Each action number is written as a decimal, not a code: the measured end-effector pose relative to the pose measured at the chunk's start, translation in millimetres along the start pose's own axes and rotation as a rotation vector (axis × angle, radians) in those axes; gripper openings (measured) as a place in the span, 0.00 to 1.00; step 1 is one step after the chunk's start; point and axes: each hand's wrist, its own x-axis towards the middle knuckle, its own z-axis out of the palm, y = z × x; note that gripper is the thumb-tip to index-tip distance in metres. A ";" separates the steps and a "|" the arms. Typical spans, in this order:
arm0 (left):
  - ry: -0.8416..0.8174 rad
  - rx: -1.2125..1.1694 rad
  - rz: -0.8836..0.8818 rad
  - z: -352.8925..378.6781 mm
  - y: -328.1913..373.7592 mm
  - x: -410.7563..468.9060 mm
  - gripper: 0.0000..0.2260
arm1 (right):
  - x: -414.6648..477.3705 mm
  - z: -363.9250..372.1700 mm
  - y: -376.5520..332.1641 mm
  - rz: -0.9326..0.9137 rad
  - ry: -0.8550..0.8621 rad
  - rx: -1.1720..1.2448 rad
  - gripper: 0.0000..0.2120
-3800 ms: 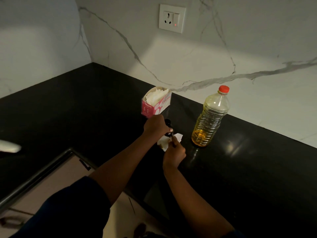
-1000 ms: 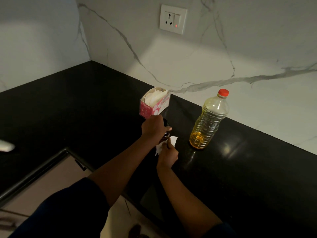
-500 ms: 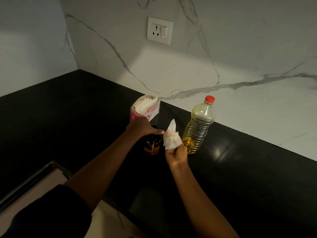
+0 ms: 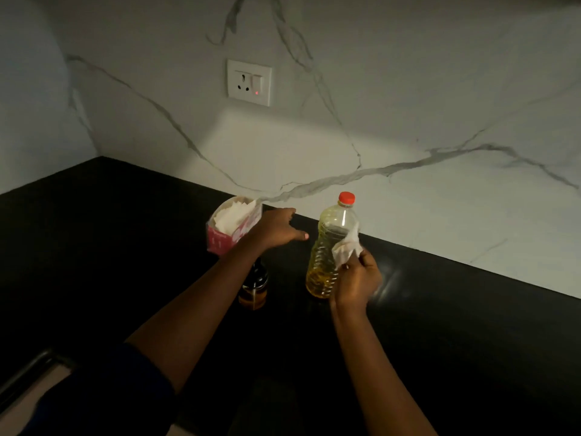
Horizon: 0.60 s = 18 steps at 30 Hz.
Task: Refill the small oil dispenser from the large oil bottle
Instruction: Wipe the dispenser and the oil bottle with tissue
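The large oil bottle (image 4: 328, 247), clear plastic with a red cap and a little yellow oil at the bottom, stands upright on the black counter (image 4: 440, 309). My right hand (image 4: 356, 283) holds a crumpled white tissue (image 4: 345, 248) against the bottle's right side. The small oil dispenser (image 4: 254, 289), dark-topped with amber oil, stands left of the bottle, partly hidden under my left forearm. My left hand (image 4: 276, 229) hovers open above the counter between the tissue box and the bottle, fingers spread, holding nothing.
A pink tissue box (image 4: 231, 229) full of white tissues stands near the marble wall, just behind my left hand. A wall socket (image 4: 250, 82) with a red light is above. The counter's front edge and a metal rail (image 4: 25, 376) lie at lower left.
My left hand let go of the dispenser and moved up and back toward the bottle. My right hand carried the tissue from the dispenser to the bottle's side.
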 end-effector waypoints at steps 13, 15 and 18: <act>-0.227 -0.447 0.210 32.7 35.4 32.4 0.36 | 48.8 31.0 -21.4 -0.540 -0.020 -0.650 0.12; -0.181 -0.443 0.228 35.2 35.5 34.6 0.30 | 51.8 34.8 -16.5 -0.606 -0.021 -0.720 0.12; -0.060 -0.355 0.249 39.6 34.6 39.7 0.28 | 50.9 36.5 -9.4 -0.682 -0.023 -0.757 0.12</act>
